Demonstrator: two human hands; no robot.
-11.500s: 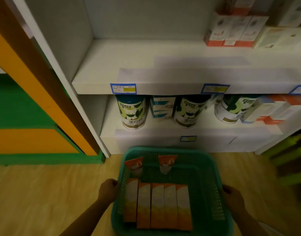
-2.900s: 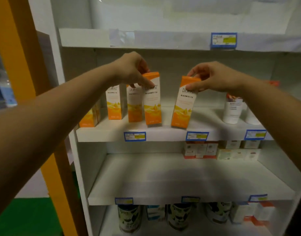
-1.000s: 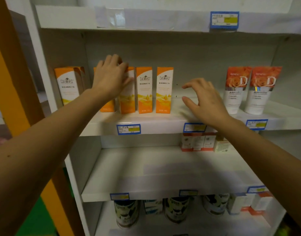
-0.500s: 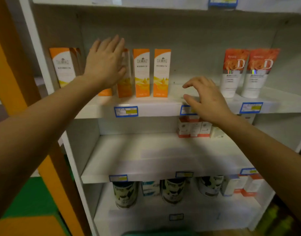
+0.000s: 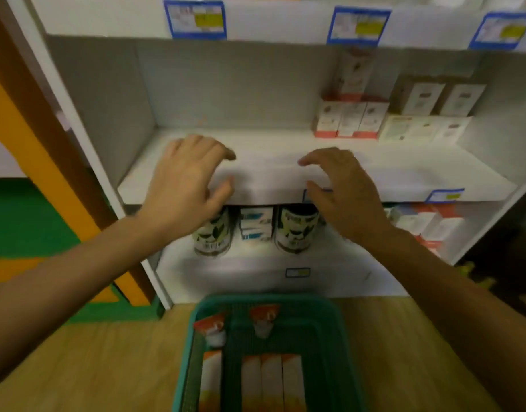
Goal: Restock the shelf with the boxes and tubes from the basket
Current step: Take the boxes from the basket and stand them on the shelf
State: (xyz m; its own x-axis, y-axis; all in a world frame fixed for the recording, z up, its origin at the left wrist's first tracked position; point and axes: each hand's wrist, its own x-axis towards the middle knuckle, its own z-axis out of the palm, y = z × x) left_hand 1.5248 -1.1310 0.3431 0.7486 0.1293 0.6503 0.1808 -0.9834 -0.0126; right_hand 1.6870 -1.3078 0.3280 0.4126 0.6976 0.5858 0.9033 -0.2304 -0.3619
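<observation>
A green basket (image 5: 345, 337) stands on the floor below me. In it lie several orange-and-white boxes (image 5: 270, 382) side by side and two orange-topped tubes (image 5: 211, 330) at its far end. My left hand (image 5: 187, 185) and my right hand (image 5: 342, 191) hover in front of the middle shelf (image 5: 404, 176), both empty with fingers spread and curled. They are well above the basket. The white shelf unit rises in front of me.
Small white-and-red boxes (image 5: 349, 118) stand at the back right of the middle shelf. Tins (image 5: 295, 228) and boxes fill the bottom shelf. Blue price labels (image 5: 196, 19) line the shelf edges. An orange and green panel (image 5: 32, 162) stands to the left. The floor is wood.
My view has tilted down from the upper shelf with the placed orange boxes. Both hands have dropped to the middle shelf's height, and the basket has come into view.
</observation>
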